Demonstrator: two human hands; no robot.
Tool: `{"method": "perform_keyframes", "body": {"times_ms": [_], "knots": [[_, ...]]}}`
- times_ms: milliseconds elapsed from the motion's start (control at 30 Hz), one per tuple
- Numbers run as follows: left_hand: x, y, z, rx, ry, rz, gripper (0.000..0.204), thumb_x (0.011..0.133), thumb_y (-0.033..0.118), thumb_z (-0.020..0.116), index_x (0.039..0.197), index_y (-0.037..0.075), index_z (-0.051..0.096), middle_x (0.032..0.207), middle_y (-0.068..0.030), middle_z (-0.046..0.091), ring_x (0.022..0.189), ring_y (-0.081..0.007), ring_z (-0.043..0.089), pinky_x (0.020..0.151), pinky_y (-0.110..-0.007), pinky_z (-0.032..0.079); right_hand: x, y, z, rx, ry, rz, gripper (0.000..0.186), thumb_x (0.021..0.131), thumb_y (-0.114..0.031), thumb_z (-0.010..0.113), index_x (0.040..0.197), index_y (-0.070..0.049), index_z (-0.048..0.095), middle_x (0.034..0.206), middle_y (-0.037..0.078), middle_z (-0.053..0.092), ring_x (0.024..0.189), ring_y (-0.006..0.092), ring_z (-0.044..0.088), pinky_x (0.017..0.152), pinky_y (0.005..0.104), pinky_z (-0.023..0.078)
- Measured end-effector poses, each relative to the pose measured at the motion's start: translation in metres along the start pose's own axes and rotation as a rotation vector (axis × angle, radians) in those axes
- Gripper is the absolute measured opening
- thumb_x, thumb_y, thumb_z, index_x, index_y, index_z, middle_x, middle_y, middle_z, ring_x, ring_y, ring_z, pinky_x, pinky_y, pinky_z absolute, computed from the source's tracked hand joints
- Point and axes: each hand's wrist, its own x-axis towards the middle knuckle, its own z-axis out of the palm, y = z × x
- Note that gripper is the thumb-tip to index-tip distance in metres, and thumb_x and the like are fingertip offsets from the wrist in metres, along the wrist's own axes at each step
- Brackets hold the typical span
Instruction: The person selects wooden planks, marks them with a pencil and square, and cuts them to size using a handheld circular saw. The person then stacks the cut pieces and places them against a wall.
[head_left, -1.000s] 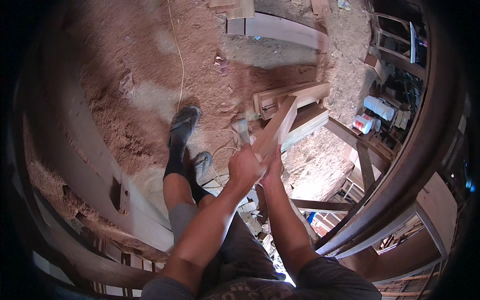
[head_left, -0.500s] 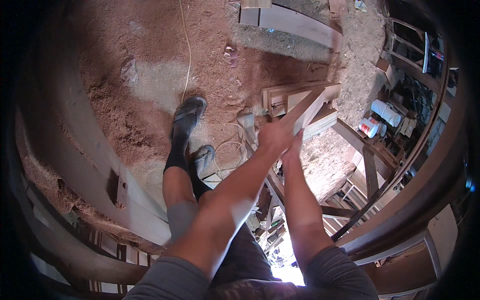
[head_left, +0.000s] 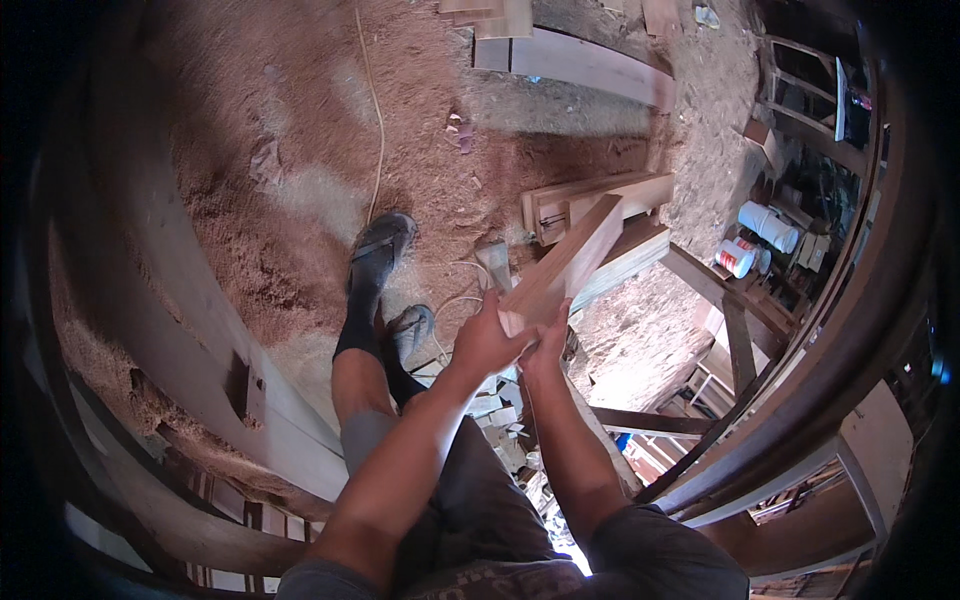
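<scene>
A worker on sawdust-covered ground (head_left: pixel 235 215) grips a pale wooden board (head_left: pixel 560 260) at its near end, the far end slanting up and away to the right in front of a stack of boards (head_left: pixel 548 205). The left hand (head_left: pixel 485 340) is closed around the left side of the near end, thumb pointing along the wood; the right hand (head_left: pixel 545 347) is curled against the other side just beside it, thumb raised, its lower fingers hidden from view. Half a second ago both arms reach farther forward and the board shows more of its narrow edge; now the hands sit back nearer the body and a broad face is turned up. The change suggests the board is being handled and turned rather than laid down, with both hands sharing control. Whether its far end touches the stack cannot be told; a cord (head_left: pixel 377 125) trails across the ground beyond the feet
</scene>
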Motion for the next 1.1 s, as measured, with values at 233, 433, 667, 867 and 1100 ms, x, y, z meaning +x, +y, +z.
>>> {"method": "perform_keyframes", "body": {"times_ms": [233, 433, 667, 867, 1100], "knots": [[-0.038, -0.073, -0.016, 0.058, -0.137, -0.066, 0.093, 0.095, 0.064, 0.074, 0.158, 0.000, 0.049, 0.151, -0.0283, 0.061, 0.137, -0.0438, 0.062, 0.113, -0.050, 0.051, 0.109, -0.066, 0.010, 0.054, 0.100, -0.158, 0.085, 0.111, -0.072, 0.036, 0.172, -0.014, 0.029, 0.171, 0.013, 0.039, 0.156, 0.0350, 0.039, 0.127, 0.0541, 0.038], [-0.029, -0.039, -0.036, 0.306, -0.251, 0.057, 0.083, 0.100, 0.055, 0.073, 0.159, 0.002, 0.049, 0.156, -0.0279, 0.057, 0.141, -0.0446, 0.058, 0.119, -0.049, 0.046, 0.272, -0.086, -0.079, -0.017, -0.025, -0.246, 0.088, 0.107, -0.077, 0.038, 0.174, -0.020, 0.026, 0.168, 0.016, 0.036, 0.151, 0.0342, 0.034, 0.127, 0.0518, 0.031], [-0.025, -0.047, -0.046, 0.382, -0.164, 0.121, 0.079, 0.101, 0.052, 0.072, 0.159, 0.003, 0.049, 0.155, -0.0280, 0.058, 0.140, -0.0445, 0.059, 0.117, -0.051, 0.048, 0.350, -0.044, -0.098, -0.442, 0.300, 0.101, 0.096, 0.103, -0.085, 0.037, 0.171, -0.018, 0.030, 0.147, 0.023, 0.052, 0.122, 0.0386, 0.056, 0.104, 0.0605, 0.052], [-0.015, -0.054, -0.035, 0.344, -0.152, -0.014, 0.078, 0.100, 0.053, 0.072, 0.158, 0.004, 0.052, 0.154, -0.0244, 0.060, 0.140, -0.0409, 0.060, 0.118, -0.049, 0.048, 0.313, 0.041, -0.112, -0.538, 0.253, -0.379, 0.081, 0.113, -0.064, 0.038, 0.162, 0.001, 0.041, 0.155, 0.020, 0.051, 0.136, 0.0350, 0.054, 0.114, 0.0490, 0.046], [-0.066, -0.107, -0.030, 0.189, 0.317, 0.156, 0.064, 0.093, 0.050, 0.075, 0.133, 0.001, 0.071, 0.129, -0.0254, 0.073, 0.121, -0.0436, 0.070, 0.106, -0.053, 0.054, 0.116, 0.143, -0.069, -0.839, -0.046, -0.067, 0.040, 0.108, -0.050, 0.057, 0.116, -0.013, 0.071, 0.099, 0.008, 0.068, 0.085, 0.0225, 0.063, 0.067, 0.0401, 0.051]]}}
